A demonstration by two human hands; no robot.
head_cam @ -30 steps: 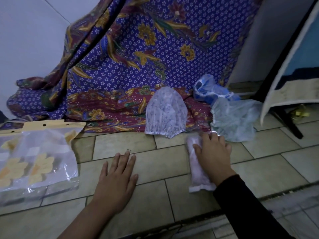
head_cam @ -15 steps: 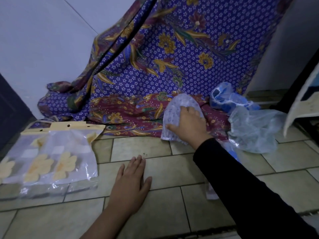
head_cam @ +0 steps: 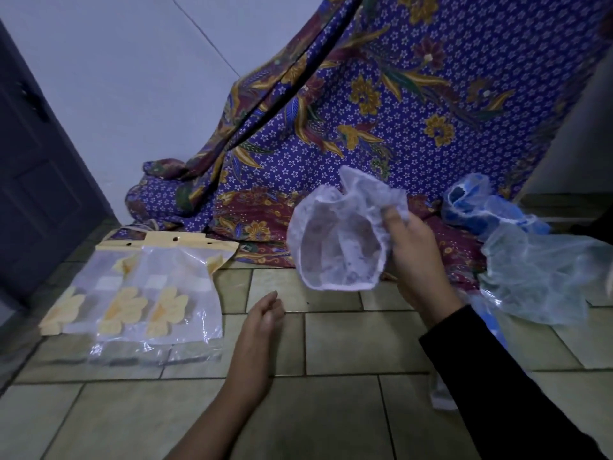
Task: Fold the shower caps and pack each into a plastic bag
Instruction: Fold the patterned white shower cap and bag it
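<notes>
Tiled floor [head_cam: 338,340], plastic bags [head_cam: 139,293] at left, batik cloth [head_cam: 258,224], pale-blue shower cap [head_cam: 544,277] at right.

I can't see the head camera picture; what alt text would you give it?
A person's right hand holds up a crumpled white shower cap above a tiled floor, while the left hand hovers open nearby. Clear plastic bags with yellow flowers lie to the left, more caps to the right, and a purple patterned cloth hangs behind.

my right arm wears long black sleeve [head_cam: 497,386], plain dark fabric, cuff ending at wrist, entering view from 5 o'clock. right hand [head_cam: 414,257] bare. left forearm [head_cam: 232,393] uncovered, entering from 6 o'clock. left hand [head_cam: 258,323] bare.
</notes>
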